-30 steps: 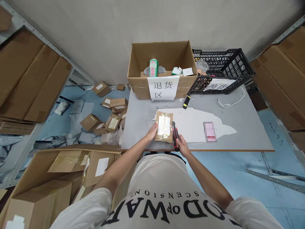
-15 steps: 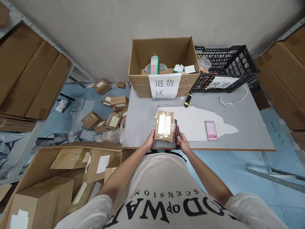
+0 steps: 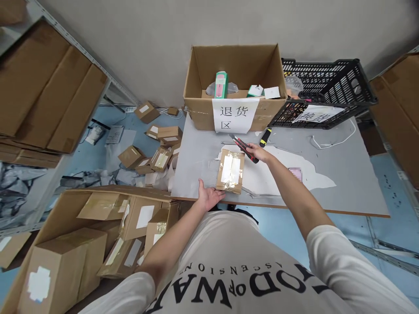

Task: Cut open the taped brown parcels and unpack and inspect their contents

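The box [image 3: 231, 171] is seen one o'clock from the spread left hand [image 3: 210, 198]; a knife [image 3: 242, 145] is held by the right hand [image 3: 258, 151].

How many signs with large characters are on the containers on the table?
2. One white sign is on the front of the large cardboard box; a second sign is on the black crate beside it. Any on far sides would be hidden.
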`<move>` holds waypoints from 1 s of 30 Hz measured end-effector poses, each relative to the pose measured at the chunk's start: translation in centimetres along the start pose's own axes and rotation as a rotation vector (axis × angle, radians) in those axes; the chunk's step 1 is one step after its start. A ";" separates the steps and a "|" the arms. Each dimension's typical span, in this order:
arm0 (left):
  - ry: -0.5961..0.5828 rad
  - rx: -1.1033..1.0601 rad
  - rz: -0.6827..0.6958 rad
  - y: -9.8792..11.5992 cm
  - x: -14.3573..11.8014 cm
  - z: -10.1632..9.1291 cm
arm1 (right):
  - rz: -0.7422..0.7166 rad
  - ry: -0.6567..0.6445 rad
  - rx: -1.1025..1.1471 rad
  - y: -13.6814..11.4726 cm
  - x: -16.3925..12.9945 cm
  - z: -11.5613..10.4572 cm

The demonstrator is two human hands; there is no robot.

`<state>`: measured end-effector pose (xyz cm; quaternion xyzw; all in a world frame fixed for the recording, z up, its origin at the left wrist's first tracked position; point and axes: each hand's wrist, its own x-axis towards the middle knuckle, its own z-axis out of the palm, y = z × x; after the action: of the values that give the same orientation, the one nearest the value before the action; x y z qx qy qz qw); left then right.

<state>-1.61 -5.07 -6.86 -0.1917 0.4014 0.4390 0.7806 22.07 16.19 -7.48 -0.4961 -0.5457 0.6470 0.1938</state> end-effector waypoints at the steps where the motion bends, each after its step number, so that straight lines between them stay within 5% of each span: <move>1: 0.004 -0.009 0.002 -0.1 0.1 0.0 | 0.027 -0.032 -0.021 -0.7 0.9 0.0; 8: 0.017 -0.036 0.030 -0.7 0.6 -0.8 | 0.151 -0.169 -0.036 -2.1 3.9 2.1; 12: -0.011 -0.010 0.106 -0.8 0.1 -0.8 | 0.148 -0.126 -0.048 -1.2 3.1 2.5; 19: -0.025 0.284 0.273 0.1 -1.5 0.9 | 0.043 0.050 0.127 -0.6 -1.4 1.6; 23: -0.037 0.513 0.492 1.8 -0.7 2.0 | -0.044 0.196 0.291 0.7 -5.1 1.5; 30: -0.064 0.868 0.682 6.5 3.6 2.3 | -0.034 0.413 0.527 5.9 -9.9 6.1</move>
<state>-4.92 1.88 -8.01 0.3018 0.5610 0.4667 0.6135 22.83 3.25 -9.11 -0.5405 -0.3170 0.6481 0.4327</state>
